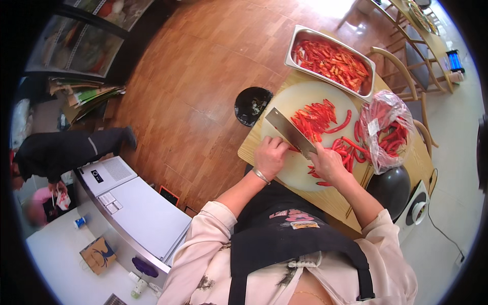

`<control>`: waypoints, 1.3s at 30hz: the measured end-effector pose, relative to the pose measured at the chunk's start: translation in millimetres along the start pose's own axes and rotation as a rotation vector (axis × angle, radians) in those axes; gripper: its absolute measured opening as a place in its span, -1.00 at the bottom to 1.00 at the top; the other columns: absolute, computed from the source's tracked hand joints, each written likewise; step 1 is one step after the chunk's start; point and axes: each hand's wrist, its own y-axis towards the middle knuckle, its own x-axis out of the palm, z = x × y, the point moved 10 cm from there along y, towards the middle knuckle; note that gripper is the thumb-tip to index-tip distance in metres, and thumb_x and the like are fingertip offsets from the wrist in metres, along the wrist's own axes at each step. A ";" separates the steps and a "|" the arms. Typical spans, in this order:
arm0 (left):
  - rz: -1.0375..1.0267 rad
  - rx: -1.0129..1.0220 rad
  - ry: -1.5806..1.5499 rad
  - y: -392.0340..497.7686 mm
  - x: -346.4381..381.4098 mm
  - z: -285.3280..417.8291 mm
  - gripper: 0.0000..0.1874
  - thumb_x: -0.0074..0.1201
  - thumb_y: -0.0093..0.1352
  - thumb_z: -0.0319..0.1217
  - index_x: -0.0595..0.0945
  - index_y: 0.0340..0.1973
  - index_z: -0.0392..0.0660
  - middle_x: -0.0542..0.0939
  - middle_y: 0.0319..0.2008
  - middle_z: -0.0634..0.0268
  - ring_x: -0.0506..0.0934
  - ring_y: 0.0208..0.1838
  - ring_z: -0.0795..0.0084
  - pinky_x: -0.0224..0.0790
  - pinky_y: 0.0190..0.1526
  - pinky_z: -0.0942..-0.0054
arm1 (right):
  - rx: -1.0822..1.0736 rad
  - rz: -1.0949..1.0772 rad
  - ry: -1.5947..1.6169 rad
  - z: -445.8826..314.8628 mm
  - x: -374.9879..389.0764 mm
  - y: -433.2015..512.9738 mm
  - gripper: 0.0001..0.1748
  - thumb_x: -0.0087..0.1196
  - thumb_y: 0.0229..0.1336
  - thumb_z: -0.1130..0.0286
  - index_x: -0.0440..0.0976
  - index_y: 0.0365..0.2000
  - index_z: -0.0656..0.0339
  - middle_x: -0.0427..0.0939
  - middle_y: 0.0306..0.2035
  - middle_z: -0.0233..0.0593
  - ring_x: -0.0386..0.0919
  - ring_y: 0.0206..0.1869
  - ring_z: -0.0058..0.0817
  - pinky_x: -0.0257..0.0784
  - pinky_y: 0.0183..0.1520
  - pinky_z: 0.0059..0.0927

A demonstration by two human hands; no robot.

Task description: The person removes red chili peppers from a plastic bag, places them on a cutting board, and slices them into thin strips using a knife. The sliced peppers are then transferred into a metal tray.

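Note:
My right hand [331,164] is closed on the handle of a Chinese cleaver [290,131], whose blade slants across a round white cutting board [282,95]. Beside the blade, the fingers of my left hand [271,155] press a red chili pepper [293,148] on the board. Cut red chilies [314,118] are heaped beyond the blade. Whole red chilies [345,152] lie right of my right hand, some spilling from a clear plastic bag [381,114]. A steel pan [293,63] of cut chilies stands at the table's far end.
The board rests on a wooden table [249,146]. Near its left edge, a black-lined bin [253,106] stands on the floor. A dark round object [389,190] and wooden chairs [396,68] are at the right. Another person [57,152] bends beside a white chest unit [141,213] at left.

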 end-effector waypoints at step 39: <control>-0.082 0.049 -0.152 -0.8 6.0 -1.8 -0.85 0.23 0.18 -0.58 0.67 -0.34 -0.12 0.60 -0.33 0.25 0.56 -0.18 0.15 0.50 -0.19 0.25 | 0.028 -0.055 0.065 -12.0 14.4 -1.6 -0.68 0.01 0.39 0.22 0.32 -0.18 0.32 0.61 -0.48 0.18 0.63 -0.33 0.19 0.46 -0.24 0.20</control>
